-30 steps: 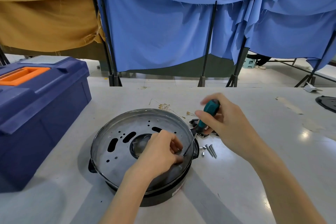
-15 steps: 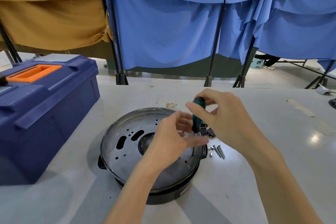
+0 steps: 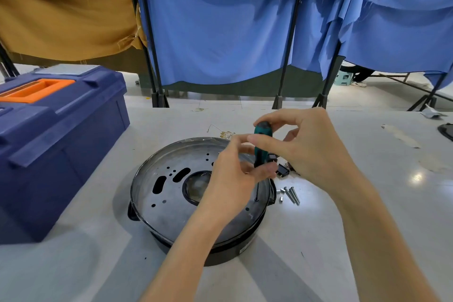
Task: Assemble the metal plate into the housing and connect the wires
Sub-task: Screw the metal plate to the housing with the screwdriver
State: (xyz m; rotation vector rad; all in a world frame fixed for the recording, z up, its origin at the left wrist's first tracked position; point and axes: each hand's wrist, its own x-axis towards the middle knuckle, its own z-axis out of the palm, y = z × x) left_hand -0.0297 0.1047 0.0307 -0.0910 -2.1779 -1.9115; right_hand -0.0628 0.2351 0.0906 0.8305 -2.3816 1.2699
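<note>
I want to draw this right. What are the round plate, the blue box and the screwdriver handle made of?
Round plate: probably metal, dull grey sheen, punched holes. Blue box: likely moulded plastic, matte, with thick ribs. Screwdriver handle: teal plastic or rubber, hard to tell which.

a navy plastic toolbox [image 3: 61, 130] with an orange handle [image 3: 36, 89] sits at the left of a pale table [image 3: 416, 203]. behind it, blue curtains [image 3: 220, 32] and a mustard curtain [image 3: 66, 7] hang on black stands [image 3: 288, 51].

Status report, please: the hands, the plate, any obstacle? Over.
Upright screwdriver gripped by left hand and right hand. Tip at hole near rim of metal plate, seated in housing. Nothing blocking; loose screws beside housing.
</note>
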